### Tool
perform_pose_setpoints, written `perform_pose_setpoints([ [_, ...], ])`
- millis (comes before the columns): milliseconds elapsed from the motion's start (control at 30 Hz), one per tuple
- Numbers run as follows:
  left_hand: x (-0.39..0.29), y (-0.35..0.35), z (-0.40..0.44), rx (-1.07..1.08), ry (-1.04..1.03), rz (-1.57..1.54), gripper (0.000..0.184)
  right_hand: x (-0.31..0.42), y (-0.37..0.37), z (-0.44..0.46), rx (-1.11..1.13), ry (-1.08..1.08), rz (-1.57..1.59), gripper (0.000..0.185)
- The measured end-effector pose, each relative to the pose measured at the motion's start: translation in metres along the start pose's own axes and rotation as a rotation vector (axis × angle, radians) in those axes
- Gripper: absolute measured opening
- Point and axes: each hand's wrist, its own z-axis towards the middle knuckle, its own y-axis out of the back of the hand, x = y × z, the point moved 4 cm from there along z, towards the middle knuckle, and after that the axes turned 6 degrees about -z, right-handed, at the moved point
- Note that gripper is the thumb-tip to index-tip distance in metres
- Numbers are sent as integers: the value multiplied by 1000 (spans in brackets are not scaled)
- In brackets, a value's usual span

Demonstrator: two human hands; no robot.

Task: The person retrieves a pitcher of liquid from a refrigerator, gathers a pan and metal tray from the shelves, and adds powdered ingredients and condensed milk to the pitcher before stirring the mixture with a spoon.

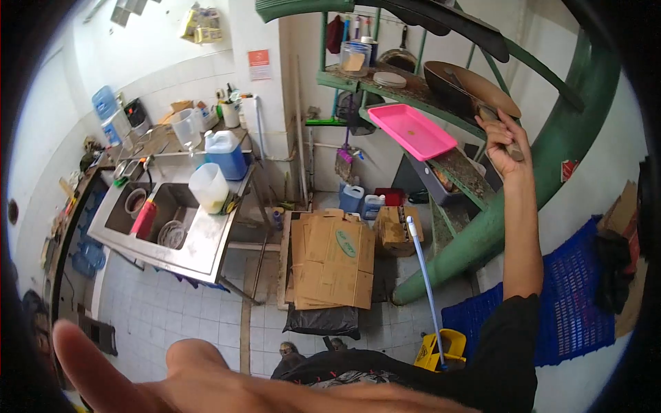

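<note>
My right hand [506,141] is raised to a green stair-like shelf, its fingers closed round the wooden handle [514,151] of a long utensil. The utensil's thin far part [456,79] reaches into a wide brown wok [475,86]; its working end cannot be made out. Below the wok, a pink tray [412,131] rests tilted on the shelf. My left hand [186,378] looms large along the bottom edge, close to the camera. One finger stretches out at the left, with nothing seen in it; part of the hand is cut off.
A steel sink [175,224] with blue jugs [227,155] stands at left. Flattened cardboard boxes [330,261] are stacked in front of me. A yellow dustpan [441,347] with a blue-handled pole [425,289], blue plastic crates [551,303] and a thick green post [530,158] are at right.
</note>
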Motion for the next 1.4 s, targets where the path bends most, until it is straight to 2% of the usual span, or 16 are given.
perform_pose_setpoints([
  [200,-9,-48,-56,-262,-46,40,103,-9,5,-19,51,60,-252,53],
  [333,0,-43,-168,-757,-142,100,116,-36,7,-61,58,130,-429,51],
  [367,7,-38,-210,-1014,-113,177,99,-51,1,-78,83,116,-400,49],
  [500,97,-33,-488,-1664,210,423,68,-100,-7,-152,267,81,-374,47],
  [567,185,-76,-668,-2049,556,295,74,-160,-24,-176,324,9,-402,48],
  [633,296,-151,-814,-2277,716,84,90,-241,-47,-207,343,-86,-419,49],
  [667,327,-189,-839,-2319,861,-57,91,-285,-56,-230,352,-136,-434,49],
  [733,389,-246,-893,-2169,780,-136,88,-373,-72,-273,380,-235,-446,51],
  [800,415,-279,-917,-1992,517,-217,78,-454,-82,-316,396,-353,-460,52],
  [833,387,-309,-894,-2030,524,-402,89,-486,-84,-339,403,-400,-461,53],
  [933,420,-337,-957,-1817,774,-378,100,-577,-93,-395,450,-555,-432,55],
  [1100,358,-409,-969,-1836,951,-566,123,-716,-131,-443,590,-834,-365,59],
  [1233,335,-439,-1017,-1822,750,-525,124,-848,-174,-463,674,-1029,-296,62],
  [1267,323,-457,-1031,-1836,727,-497,119,-887,-182,-470,578,-1085,-303,66],
  [1333,282,-505,-1044,-1891,666,-439,110,-971,-227,-490,796,-1185,-463,73],
  [1400,262,-542,-1090,-2059,685,-321,106,-1051,-279,-522,882,-1324,-425,43],
])
